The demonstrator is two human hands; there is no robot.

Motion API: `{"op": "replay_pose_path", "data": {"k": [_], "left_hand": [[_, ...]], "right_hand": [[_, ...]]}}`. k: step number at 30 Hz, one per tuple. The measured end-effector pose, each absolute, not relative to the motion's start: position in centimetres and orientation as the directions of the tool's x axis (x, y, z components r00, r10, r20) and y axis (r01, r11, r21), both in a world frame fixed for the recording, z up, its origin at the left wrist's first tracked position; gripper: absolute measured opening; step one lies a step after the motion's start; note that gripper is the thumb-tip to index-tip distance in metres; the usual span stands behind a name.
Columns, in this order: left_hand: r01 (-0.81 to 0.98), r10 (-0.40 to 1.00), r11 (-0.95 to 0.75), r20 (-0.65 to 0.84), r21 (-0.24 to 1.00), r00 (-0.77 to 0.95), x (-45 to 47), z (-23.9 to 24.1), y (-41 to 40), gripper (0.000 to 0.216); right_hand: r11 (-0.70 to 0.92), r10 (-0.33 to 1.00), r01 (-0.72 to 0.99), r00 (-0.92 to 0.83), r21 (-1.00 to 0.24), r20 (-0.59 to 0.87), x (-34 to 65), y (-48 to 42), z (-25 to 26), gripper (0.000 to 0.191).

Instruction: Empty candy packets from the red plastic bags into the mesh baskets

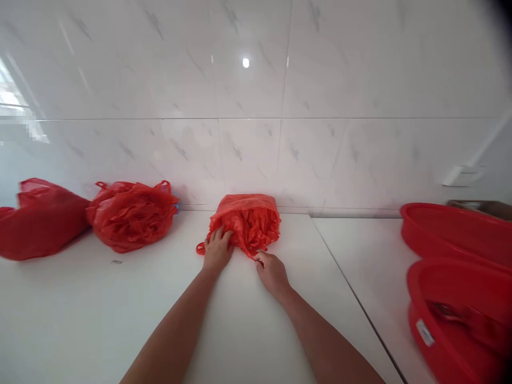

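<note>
A bundle of red plastic bags lies on the white counter against the tiled wall. My left hand rests on its lower left part with fingers spread over the plastic. My right hand pinches a bit of red plastic at the bundle's lower edge between thumb and fingers. A bag handle loop sticks out at the bundle's left, beside my left hand.
Two more stuffed red plastic bags lie at the left along the wall. Two red plastic basins stand at the right. A seam in the counter runs diagonally right of my right arm.
</note>
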State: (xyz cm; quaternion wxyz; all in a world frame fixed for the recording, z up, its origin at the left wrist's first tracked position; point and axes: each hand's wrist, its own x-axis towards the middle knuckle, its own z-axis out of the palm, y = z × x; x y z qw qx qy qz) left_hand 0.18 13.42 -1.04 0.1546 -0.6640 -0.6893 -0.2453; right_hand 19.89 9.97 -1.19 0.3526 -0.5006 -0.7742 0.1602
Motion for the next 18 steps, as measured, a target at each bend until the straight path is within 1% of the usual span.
{"op": "replay_pose_path", "data": {"k": [5, 7, 10, 13, 15, 18], "left_hand": [[0.986, 0.855, -0.007, 0.512, 0.165, -0.079, -0.4, -0.8, 13.6, 0.039], [0.985, 0.87, -0.013, 0.487, 0.169, -0.072, -0.3, -0.6, 13.5, 0.039], [0.978, 0.896, 0.003, 0.434, 0.208, -0.095, -0.2, -0.3, 13.2, 0.041], [0.972, 0.912, 0.007, 0.397, 0.236, -0.102, -0.2, -0.1, 13.2, 0.045], [0.972, 0.91, -0.013, 0.406, 0.236, -0.086, -0.3, -0.1, 13.3, 0.047], [0.966, 0.901, -0.008, 0.42, 0.26, -0.106, -0.3, 0.0, 13.2, 0.049]], "right_hand": [[0.328, 0.938, 0.662, -0.143, -0.674, 0.317, 21.7, 6.9, -1.3, 0.019], [0.329, 0.939, 0.66, -0.151, -0.675, 0.31, 22.5, 4.7, -1.6, 0.021], [0.336, 0.938, 0.661, -0.168, -0.671, 0.303, 23.6, 1.1, -2.0, 0.024], [0.338, 0.93, 0.677, -0.135, -0.654, 0.341, 24.4, -1.7, -2.0, 0.024], [0.34, 0.917, 0.703, -0.102, -0.624, 0.386, 24.8, -2.5, -1.9, 0.024], [0.328, 0.904, 0.748, -0.071, -0.578, 0.421, 25.1, -2.3, -1.9, 0.024]]}}
